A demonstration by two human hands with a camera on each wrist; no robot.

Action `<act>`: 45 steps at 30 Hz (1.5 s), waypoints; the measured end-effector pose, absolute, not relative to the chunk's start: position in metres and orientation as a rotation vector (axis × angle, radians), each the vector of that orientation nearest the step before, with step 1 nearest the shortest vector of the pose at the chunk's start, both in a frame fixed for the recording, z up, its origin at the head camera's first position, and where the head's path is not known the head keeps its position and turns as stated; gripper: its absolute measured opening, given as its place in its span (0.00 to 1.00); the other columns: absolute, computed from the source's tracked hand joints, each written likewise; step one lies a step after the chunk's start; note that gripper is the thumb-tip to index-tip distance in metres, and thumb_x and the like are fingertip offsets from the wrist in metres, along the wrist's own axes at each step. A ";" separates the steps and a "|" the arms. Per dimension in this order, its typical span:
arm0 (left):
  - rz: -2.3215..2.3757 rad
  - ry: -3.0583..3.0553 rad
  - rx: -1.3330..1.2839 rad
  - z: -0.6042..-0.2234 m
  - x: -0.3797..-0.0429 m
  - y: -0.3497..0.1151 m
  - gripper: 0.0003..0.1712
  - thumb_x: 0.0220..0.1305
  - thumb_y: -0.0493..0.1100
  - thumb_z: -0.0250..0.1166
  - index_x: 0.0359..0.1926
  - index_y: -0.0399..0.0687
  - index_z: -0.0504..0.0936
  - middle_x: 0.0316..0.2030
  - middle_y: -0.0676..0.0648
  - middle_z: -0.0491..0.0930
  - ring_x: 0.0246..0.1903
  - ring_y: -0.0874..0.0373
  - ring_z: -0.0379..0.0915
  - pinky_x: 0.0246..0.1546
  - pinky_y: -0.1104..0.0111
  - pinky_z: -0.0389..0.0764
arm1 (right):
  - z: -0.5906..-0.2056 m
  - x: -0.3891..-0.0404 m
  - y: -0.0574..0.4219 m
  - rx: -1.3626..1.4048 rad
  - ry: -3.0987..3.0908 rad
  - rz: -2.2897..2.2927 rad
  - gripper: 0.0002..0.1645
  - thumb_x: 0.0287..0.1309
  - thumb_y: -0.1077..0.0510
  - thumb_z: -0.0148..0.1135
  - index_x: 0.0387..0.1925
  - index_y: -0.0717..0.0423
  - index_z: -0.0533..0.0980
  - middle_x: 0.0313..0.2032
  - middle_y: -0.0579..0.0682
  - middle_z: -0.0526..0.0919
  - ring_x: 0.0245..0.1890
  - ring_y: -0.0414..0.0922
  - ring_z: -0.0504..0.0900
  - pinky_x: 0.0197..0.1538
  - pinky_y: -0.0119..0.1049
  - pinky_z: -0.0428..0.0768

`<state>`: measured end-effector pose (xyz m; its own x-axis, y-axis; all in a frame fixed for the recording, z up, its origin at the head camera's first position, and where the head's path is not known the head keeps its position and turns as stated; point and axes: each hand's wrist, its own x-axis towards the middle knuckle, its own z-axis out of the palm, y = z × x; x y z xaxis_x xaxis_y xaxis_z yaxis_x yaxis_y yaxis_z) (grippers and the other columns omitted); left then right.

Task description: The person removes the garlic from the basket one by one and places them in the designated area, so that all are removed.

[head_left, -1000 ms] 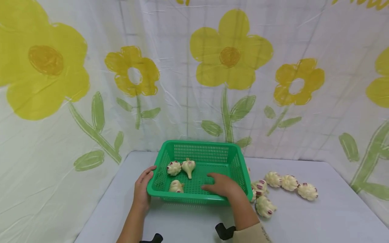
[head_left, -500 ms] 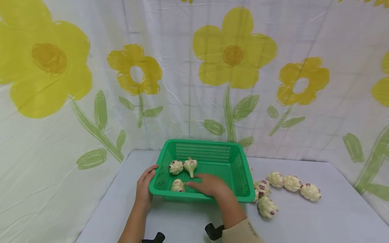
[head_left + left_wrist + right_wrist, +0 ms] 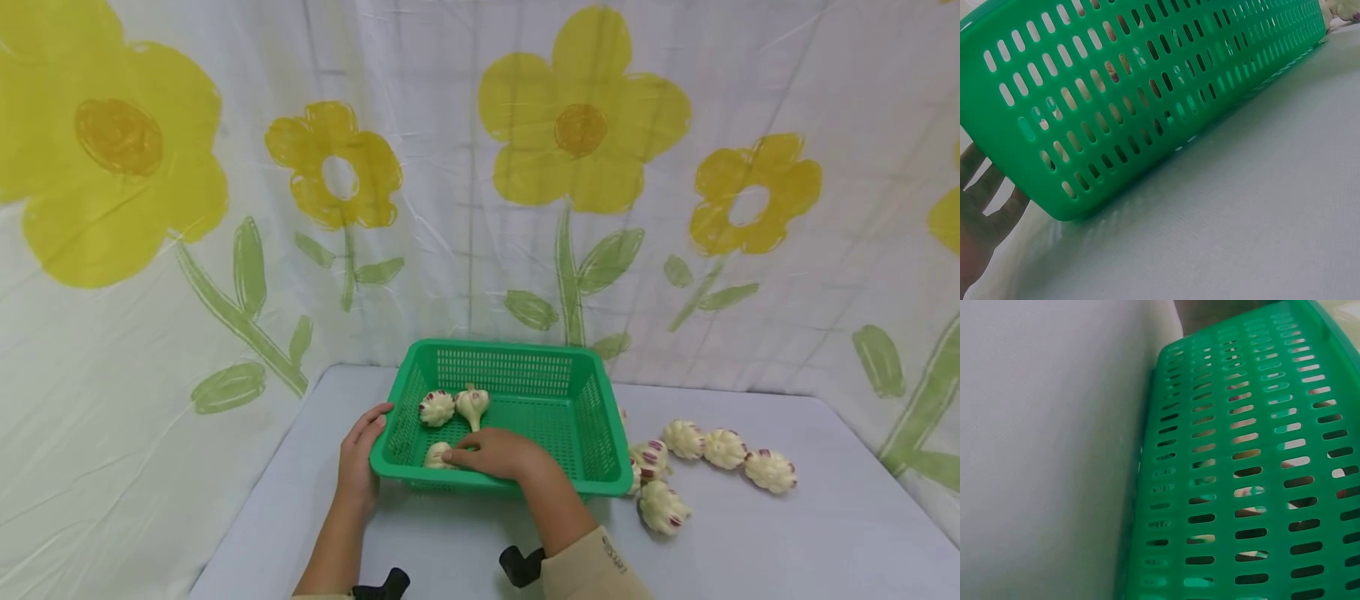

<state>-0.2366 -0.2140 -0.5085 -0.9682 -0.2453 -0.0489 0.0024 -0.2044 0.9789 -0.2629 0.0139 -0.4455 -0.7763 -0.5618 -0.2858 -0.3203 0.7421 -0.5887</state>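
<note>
A green slotted plastic basket (image 3: 592, 487) stands on the white table. My left hand (image 3: 358, 458) rests along the basket's left end; in the left wrist view its spread fingers (image 3: 997, 200) lie against the end wall. Over the front rim, my right hand (image 3: 502, 454) reaches inside and pinches a garlic bulb (image 3: 437, 455) at the front left, partly covering it. Behind that one lie a round garlic bulb (image 3: 437, 408) with purple marks and a garlic bulb with its stem forward (image 3: 472, 402). The right wrist view shows only the basket's slotted wall (image 3: 1247, 462) and the table.
To the right of the basket, several garlic bulbs lie on the table (image 3: 750, 533), among them a nearer garlic bulb (image 3: 663, 508) and a farther garlic bulb (image 3: 770, 472) at the end of a row. A flower-printed curtain (image 3: 450, 167) hangs behind the table.
My right hand has moved left across the basket's inside to the front-left garlic bulb, and its fingers have closed on it. The left hand stays at the basket's left end.
</note>
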 end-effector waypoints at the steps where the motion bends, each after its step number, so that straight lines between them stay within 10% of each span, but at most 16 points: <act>1: -2.304 -1.867 0.288 -0.508 -0.237 -0.214 0.25 0.75 0.52 0.51 0.65 0.43 0.72 0.64 0.53 0.68 0.63 0.61 0.61 0.52 0.78 0.72 | -0.445 -0.263 0.014 -0.674 2.490 -0.729 0.31 0.67 0.33 0.50 0.59 0.46 0.79 0.60 0.48 0.79 0.63 0.51 0.74 0.61 0.51 0.72; 15: -2.309 -1.813 0.248 -0.505 -0.241 -0.213 0.23 0.74 0.50 0.53 0.62 0.42 0.74 0.61 0.52 0.71 0.59 0.61 0.66 0.51 0.76 0.75 | -0.444 -0.266 -0.007 -0.740 2.621 -0.793 0.40 0.66 0.28 0.47 0.70 0.46 0.67 0.67 0.46 0.72 0.67 0.50 0.70 0.63 0.52 0.71; 33: -2.343 -1.824 0.200 -0.502 -0.246 -0.215 0.23 0.75 0.50 0.52 0.63 0.43 0.73 0.63 0.52 0.69 0.62 0.60 0.65 0.52 0.77 0.75 | -0.439 -0.265 -0.031 -0.550 2.555 -0.678 0.44 0.60 0.22 0.46 0.61 0.48 0.77 0.63 0.48 0.76 0.62 0.51 0.74 0.59 0.52 0.74; 41: -2.320 -1.814 0.203 -0.504 -0.245 -0.215 0.24 0.74 0.50 0.53 0.63 0.41 0.74 0.64 0.49 0.70 0.61 0.61 0.66 0.52 0.77 0.75 | -0.442 -0.267 -0.025 -0.738 2.637 -0.975 0.23 0.56 0.37 0.66 0.43 0.50 0.82 0.39 0.45 0.83 0.35 0.41 0.79 0.38 0.37 0.78; 45: -2.321 -1.817 0.252 -0.510 -0.241 -0.214 0.23 0.74 0.49 0.53 0.62 0.41 0.75 0.62 0.49 0.71 0.59 0.62 0.68 0.51 0.76 0.76 | -0.446 -0.261 -0.019 -0.746 2.674 -1.137 0.21 0.51 0.47 0.67 0.46 0.50 0.80 0.45 0.47 0.77 0.30 0.40 0.74 0.31 0.35 0.75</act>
